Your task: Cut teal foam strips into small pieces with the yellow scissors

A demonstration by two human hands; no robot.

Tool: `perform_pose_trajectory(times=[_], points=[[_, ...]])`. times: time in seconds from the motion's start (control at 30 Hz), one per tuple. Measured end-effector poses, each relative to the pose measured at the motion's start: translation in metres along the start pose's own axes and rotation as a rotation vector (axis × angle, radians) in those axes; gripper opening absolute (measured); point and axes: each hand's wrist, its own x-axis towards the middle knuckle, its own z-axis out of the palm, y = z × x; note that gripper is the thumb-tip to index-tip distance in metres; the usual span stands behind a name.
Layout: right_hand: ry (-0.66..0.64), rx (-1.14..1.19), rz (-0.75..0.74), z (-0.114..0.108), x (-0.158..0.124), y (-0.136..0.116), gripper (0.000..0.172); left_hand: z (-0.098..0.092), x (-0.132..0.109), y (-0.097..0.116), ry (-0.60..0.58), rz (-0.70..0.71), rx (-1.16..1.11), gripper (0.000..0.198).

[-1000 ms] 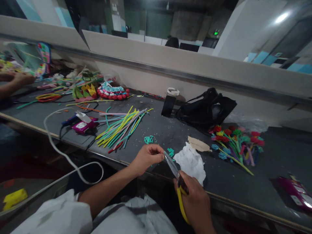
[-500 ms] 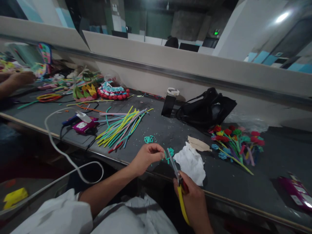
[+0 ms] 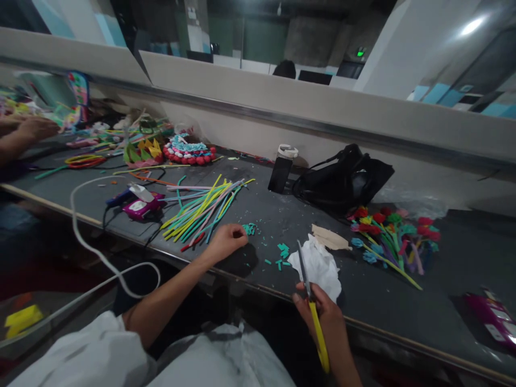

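My left hand (image 3: 226, 242) is over the dark table with thumb and fingers curled together in a pinch. Its fingertips are beside a small pile of green snippets (image 3: 250, 229); whatever they may hold is too small to make out. My right hand (image 3: 324, 314) grips scissors (image 3: 303, 271) with yellow handles, the blades pointing up and away from me and looking closed. Between the hands lie more cut green pieces (image 3: 284, 250), scattered on the table. Under and beside the scissor blades is a crumpled white tissue (image 3: 322, 271).
Left of my hand lies a bundle of coloured fuzzy stems (image 3: 205, 212), with a purple device (image 3: 143, 205) and white cable beyond. A black bottle (image 3: 281, 172), black bag (image 3: 342, 174) and handmade flowers (image 3: 397, 242) stand behind and right. Another person's hands (image 3: 34, 128) work far left.
My left hand has moved left and away from the scissors, to the green pile. My right hand with the scissors has shifted slightly right, and the blades have come to point more upright.
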Motion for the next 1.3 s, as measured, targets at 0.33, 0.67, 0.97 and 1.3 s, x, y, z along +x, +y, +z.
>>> perform_pose_trajectory(times=[0.33, 0.67, 0.97, 1.3], points=[[-0.014, 0.018, 0.021, -0.002, 0.003, 0.005, 0.038, 0.016, 0.003, 0.015, 0.08, 0.26, 0.443, 0.015], [-0.031, 0.071, 0.007, -0.003, 0.005, 0.004, 0.038, 0.071, 0.028, 0.046, -0.196, 0.576, 0.702, 0.017], [-0.007, 0.121, 0.015, -0.003, 0.007, 0.004, 0.042, 0.071, 0.028, 0.042, -0.219, 0.504, 0.695, 0.008], [-0.075, 0.136, 0.05, -0.003, 0.008, 0.005, 0.041, 0.073, 0.019, 0.045, -0.213, 0.562, 0.682, 0.012]])
